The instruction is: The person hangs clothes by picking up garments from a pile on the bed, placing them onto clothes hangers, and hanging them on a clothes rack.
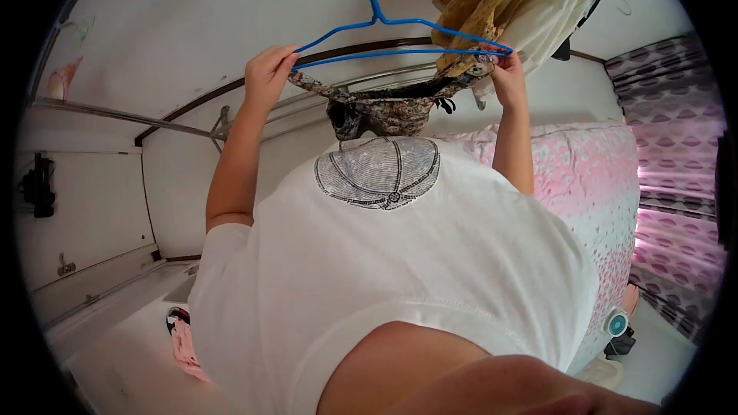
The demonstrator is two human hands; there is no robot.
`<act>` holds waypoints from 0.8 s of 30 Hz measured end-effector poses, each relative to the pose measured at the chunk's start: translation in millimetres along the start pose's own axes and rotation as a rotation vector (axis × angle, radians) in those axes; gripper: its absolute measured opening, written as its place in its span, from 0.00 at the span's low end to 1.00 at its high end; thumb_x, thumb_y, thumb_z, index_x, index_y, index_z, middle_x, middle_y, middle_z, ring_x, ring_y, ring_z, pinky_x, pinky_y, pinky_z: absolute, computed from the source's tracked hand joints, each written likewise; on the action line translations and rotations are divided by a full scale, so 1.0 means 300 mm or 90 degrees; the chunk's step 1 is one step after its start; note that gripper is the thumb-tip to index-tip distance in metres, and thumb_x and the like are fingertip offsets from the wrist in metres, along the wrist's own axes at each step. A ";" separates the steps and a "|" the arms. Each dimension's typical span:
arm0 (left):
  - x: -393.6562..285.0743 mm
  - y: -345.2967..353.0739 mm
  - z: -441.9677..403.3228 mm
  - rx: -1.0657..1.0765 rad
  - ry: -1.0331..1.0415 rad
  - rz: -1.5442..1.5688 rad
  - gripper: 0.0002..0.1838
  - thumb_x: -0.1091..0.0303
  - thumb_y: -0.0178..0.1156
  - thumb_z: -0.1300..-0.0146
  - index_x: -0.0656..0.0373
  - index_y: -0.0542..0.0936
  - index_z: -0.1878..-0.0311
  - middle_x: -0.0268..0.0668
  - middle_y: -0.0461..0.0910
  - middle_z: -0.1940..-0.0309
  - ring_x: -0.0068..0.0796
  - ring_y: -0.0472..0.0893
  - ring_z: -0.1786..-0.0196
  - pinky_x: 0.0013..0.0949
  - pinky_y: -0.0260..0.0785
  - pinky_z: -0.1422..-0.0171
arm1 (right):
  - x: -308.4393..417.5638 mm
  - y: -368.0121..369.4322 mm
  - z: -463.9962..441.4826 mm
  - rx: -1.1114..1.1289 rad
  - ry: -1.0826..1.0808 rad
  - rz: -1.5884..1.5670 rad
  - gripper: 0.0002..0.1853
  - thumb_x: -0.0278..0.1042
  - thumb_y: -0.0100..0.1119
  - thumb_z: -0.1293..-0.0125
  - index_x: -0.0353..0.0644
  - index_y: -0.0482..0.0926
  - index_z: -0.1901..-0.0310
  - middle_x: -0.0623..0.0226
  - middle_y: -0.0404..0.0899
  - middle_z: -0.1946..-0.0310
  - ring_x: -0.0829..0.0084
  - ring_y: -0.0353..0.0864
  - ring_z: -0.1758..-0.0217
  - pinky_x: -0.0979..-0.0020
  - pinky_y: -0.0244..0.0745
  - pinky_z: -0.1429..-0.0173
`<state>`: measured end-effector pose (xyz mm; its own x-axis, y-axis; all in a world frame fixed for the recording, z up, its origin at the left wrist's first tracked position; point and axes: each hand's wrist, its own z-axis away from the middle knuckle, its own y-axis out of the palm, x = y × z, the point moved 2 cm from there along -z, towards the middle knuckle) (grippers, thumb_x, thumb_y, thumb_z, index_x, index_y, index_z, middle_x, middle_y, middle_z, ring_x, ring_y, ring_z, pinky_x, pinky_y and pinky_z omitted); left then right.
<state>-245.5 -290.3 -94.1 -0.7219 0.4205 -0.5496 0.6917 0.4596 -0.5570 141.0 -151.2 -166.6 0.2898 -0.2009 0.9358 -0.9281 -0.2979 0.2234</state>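
Note:
A blue hanger (377, 21) is stretched between my two hands, its hook pointing away from me. My left hand (269, 75) pinches one end of it, together with a strap of a dark patterned garment (384, 111). At the opposite end, my right hand (508, 81) is closed on the hanger and the garment's other strap. The garment hangs below the hanger's bar, its lower part hidden behind my white shirt.
Brown and white clothes (492, 0) hang at the upper right. A metal rail rack (123, 114) runs along the wall. To the right are a pink floral bed (596, 177) and patterned curtains (669, 123). Pink cloth (184, 347) lies at the lower left.

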 end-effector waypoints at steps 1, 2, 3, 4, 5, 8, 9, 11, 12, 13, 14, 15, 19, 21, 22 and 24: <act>0.000 0.004 0.000 -0.002 0.004 0.001 0.06 0.72 0.58 0.44 0.63 0.78 0.65 0.35 0.73 0.81 0.26 0.72 0.78 0.25 0.62 0.73 | -0.007 -0.001 -0.001 0.007 0.011 0.000 0.15 0.19 0.56 0.48 0.37 0.71 0.57 0.70 0.75 0.61 0.82 0.72 0.59 0.80 0.66 0.51; 0.000 0.010 -0.001 -0.005 0.008 0.003 0.06 0.72 0.58 0.44 0.63 0.78 0.65 0.36 0.73 0.80 0.26 0.72 0.77 0.25 0.63 0.73 | -0.016 -0.010 -0.003 0.014 0.022 0.001 0.15 0.18 0.55 0.48 0.37 0.71 0.57 0.71 0.75 0.62 0.83 0.72 0.59 0.81 0.66 0.52; 0.000 0.015 0.000 -0.009 0.013 0.005 0.06 0.72 0.57 0.44 0.63 0.78 0.65 0.36 0.74 0.79 0.27 0.73 0.77 0.25 0.63 0.72 | -0.027 -0.020 -0.006 0.021 0.031 0.003 0.15 0.17 0.54 0.49 0.37 0.72 0.57 0.71 0.75 0.62 0.83 0.72 0.59 0.81 0.66 0.52; 0.000 0.018 0.002 -0.021 0.012 0.007 0.06 0.72 0.57 0.44 0.63 0.78 0.65 0.37 0.74 0.79 0.27 0.73 0.76 0.25 0.64 0.71 | -0.048 -0.039 -0.008 0.011 0.040 0.007 0.16 0.17 0.54 0.49 0.38 0.72 0.56 0.71 0.75 0.62 0.83 0.72 0.59 0.81 0.66 0.52; 0.000 0.020 0.004 -0.032 0.012 0.009 0.06 0.72 0.57 0.44 0.63 0.78 0.65 0.37 0.75 0.78 0.28 0.73 0.76 0.26 0.64 0.71 | -0.073 -0.060 -0.010 0.002 0.048 0.012 0.16 0.17 0.54 0.49 0.38 0.72 0.56 0.71 0.75 0.63 0.83 0.72 0.59 0.81 0.66 0.52; 0.010 0.034 0.004 -0.033 0.009 0.019 0.06 0.72 0.57 0.44 0.63 0.78 0.65 0.38 0.75 0.77 0.29 0.73 0.75 0.26 0.64 0.69 | -0.091 -0.082 -0.004 -0.007 0.058 -0.002 0.16 0.16 0.53 0.48 0.38 0.72 0.55 0.72 0.75 0.63 0.83 0.72 0.59 0.81 0.66 0.53; 0.015 0.036 0.004 -0.027 0.007 0.023 0.06 0.72 0.57 0.44 0.63 0.78 0.65 0.38 0.76 0.76 0.29 0.74 0.74 0.27 0.64 0.69 | -0.086 -0.083 0.002 -0.007 0.060 -0.012 0.16 0.17 0.53 0.48 0.38 0.72 0.55 0.72 0.75 0.64 0.83 0.72 0.60 0.81 0.66 0.53; 0.025 0.045 -0.001 -0.006 -0.012 0.019 0.06 0.72 0.57 0.44 0.63 0.78 0.65 0.38 0.76 0.76 0.29 0.74 0.74 0.26 0.64 0.69 | -0.067 -0.099 0.012 -0.008 0.084 0.012 0.16 0.18 0.52 0.46 0.38 0.72 0.55 0.72 0.74 0.64 0.82 0.71 0.60 0.81 0.66 0.53; 0.028 0.048 -0.005 0.004 -0.022 0.017 0.06 0.71 0.57 0.44 0.63 0.78 0.65 0.38 0.76 0.76 0.29 0.74 0.74 0.26 0.64 0.69 | -0.049 -0.101 0.019 -0.009 0.096 0.023 0.15 0.18 0.52 0.46 0.38 0.72 0.54 0.72 0.74 0.64 0.82 0.71 0.60 0.80 0.66 0.53; 0.027 0.050 -0.009 0.007 -0.028 0.018 0.06 0.71 0.57 0.44 0.63 0.78 0.65 0.38 0.76 0.76 0.28 0.74 0.74 0.26 0.64 0.69 | -0.005 -0.078 0.026 -0.014 0.050 0.035 0.15 0.19 0.53 0.45 0.38 0.72 0.54 0.72 0.74 0.64 0.82 0.71 0.61 0.80 0.65 0.54; 0.024 0.055 -0.014 0.010 -0.034 0.019 0.06 0.71 0.58 0.44 0.62 0.78 0.65 0.38 0.76 0.76 0.28 0.73 0.74 0.26 0.64 0.69 | 0.042 -0.051 0.034 -0.018 0.003 0.046 0.15 0.21 0.54 0.44 0.38 0.71 0.54 0.72 0.74 0.64 0.81 0.70 0.61 0.80 0.65 0.54; 0.022 0.059 -0.023 0.011 -0.040 0.019 0.06 0.70 0.58 0.44 0.62 0.78 0.65 0.37 0.76 0.76 0.28 0.73 0.74 0.26 0.64 0.70 | 0.074 -0.031 0.040 -0.021 -0.044 0.057 0.15 0.22 0.55 0.44 0.37 0.71 0.53 0.72 0.73 0.64 0.81 0.70 0.62 0.80 0.65 0.55; 0.038 0.093 -0.073 0.024 -0.052 -0.002 0.07 0.68 0.58 0.44 0.60 0.79 0.66 0.35 0.77 0.75 0.28 0.73 0.74 0.26 0.64 0.69 | 0.103 -0.056 0.045 0.099 0.060 0.362 0.10 0.31 0.57 0.42 0.36 0.75 0.61 0.75 0.71 0.72 0.83 0.67 0.67 0.81 0.62 0.61; 0.031 0.099 -0.100 0.056 -0.080 -0.019 0.07 0.67 0.58 0.44 0.59 0.79 0.66 0.35 0.76 0.75 0.28 0.73 0.74 0.26 0.63 0.70 | 0.121 -0.066 0.057 0.117 0.127 0.368 0.08 0.32 0.57 0.41 0.37 0.75 0.65 0.77 0.71 0.74 0.84 0.66 0.68 0.82 0.60 0.63; 0.025 0.102 -0.119 0.069 -0.092 -0.027 0.07 0.67 0.57 0.44 0.59 0.80 0.66 0.35 0.76 0.76 0.28 0.73 0.74 0.27 0.63 0.70 | 0.133 -0.066 0.060 0.126 0.157 0.373 0.08 0.33 0.57 0.41 0.37 0.76 0.67 0.77 0.71 0.75 0.85 0.65 0.69 0.82 0.60 0.64; 0.029 0.119 -0.154 0.045 -0.062 -0.026 0.07 0.65 0.57 0.43 0.56 0.80 0.66 0.35 0.75 0.77 0.29 0.73 0.75 0.28 0.63 0.71 | 0.141 -0.062 0.077 0.128 0.135 0.265 0.07 0.33 0.57 0.41 0.38 0.76 0.68 0.78 0.71 0.75 0.86 0.64 0.70 0.83 0.59 0.65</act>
<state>-228.0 -234.0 -90.0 -0.7467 0.3223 -0.5818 0.6638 0.4171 -0.6209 175.8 -175.7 -137.6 -0.1683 -0.1528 0.9738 -0.8851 -0.4114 -0.2176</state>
